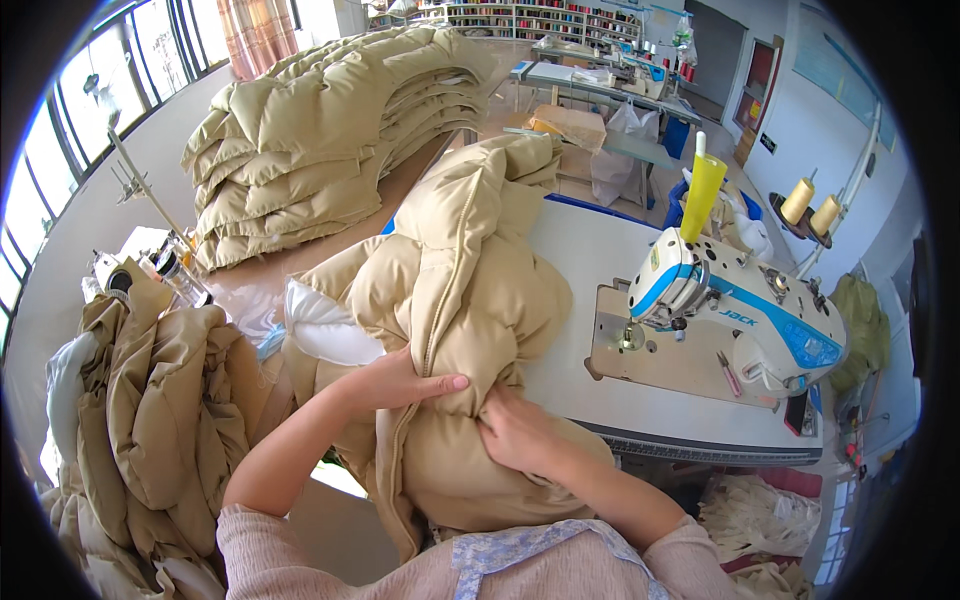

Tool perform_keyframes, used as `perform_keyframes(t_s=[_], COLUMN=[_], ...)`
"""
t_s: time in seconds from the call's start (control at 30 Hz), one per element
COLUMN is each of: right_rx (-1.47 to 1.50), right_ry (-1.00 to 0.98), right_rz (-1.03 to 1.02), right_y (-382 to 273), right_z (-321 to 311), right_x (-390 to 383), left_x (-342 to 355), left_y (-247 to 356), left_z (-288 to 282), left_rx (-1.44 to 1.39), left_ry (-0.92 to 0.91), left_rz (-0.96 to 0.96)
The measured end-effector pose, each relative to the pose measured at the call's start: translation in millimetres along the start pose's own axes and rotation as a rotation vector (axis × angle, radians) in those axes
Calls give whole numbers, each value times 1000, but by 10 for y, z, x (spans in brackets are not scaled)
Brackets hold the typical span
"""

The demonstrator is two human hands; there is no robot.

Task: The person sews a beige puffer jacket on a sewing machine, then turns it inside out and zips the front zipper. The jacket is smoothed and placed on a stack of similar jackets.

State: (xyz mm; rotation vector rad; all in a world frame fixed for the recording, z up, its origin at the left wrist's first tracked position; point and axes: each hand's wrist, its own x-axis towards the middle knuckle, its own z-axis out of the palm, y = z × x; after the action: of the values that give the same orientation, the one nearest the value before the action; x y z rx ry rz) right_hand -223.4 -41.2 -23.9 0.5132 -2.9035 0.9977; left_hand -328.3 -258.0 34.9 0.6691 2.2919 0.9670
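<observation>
A tan puffer jacket (450,240) with a zipper along its front edge drapes from the sewing table down over my lap. My left hand (395,382) grips it beside the zipper; the thumb lies stretched across the top and the other fingers are under the fabric. Just to the right, my right hand (515,430) is closed on a fold of the same jacket, its fingertips buried in the cloth. White lining (335,325) shows at the jacket's left side. The white and blue sewing machine (735,310) stands to the right of the jacket, apart from both hands.
Stacked tan puffer pieces (300,140) rise at the back left. More tan garments (170,400) hang at my left. Small pink-handled snips (728,373) lie on the machine bed. Two thread cones (797,200) stand at right. White cloth (755,515) sits below the table's edge.
</observation>
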Motion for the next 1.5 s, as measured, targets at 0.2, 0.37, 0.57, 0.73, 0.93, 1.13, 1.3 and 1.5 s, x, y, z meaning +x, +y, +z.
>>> perform_keyframes(t_s=[0.2, 0.37, 0.57, 0.73, 0.93, 1.13, 1.3, 1.5], right_rx=[400, 496, 335, 216, 134, 130, 198, 298], right_ry=[-38, 514, 567, 442, 417, 337, 251, 223], right_rz=[-450, -454, -410, -411, -469, -421, -317, -148], right_y=[-293, 196, 1195, 1517, 1495, 1489, 1488, 1476], right_z=[-194, -709, -576, -426, -390, -347, -327, -311], right_x=[96, 160, 278, 232, 217, 225, 254, 297], left_x=[-375, -332, 1230, 2659, 4096, 4590, 3830, 2379], left_y=[-103, 335, 1842, 3153, 3190, 1781, 258, -1309], left_z=[-237, -1571, -2547, -2103, -937, -88, -1232, -2566], left_rx=[30, -3, 738, 832, 234, 536, 783, 1061], left_ry=[600, 1031, 1252, 1430, 1333, 411, 775, 972], left_rz=[-205, 300, 414, 900, 1159, 723, 418, -230])
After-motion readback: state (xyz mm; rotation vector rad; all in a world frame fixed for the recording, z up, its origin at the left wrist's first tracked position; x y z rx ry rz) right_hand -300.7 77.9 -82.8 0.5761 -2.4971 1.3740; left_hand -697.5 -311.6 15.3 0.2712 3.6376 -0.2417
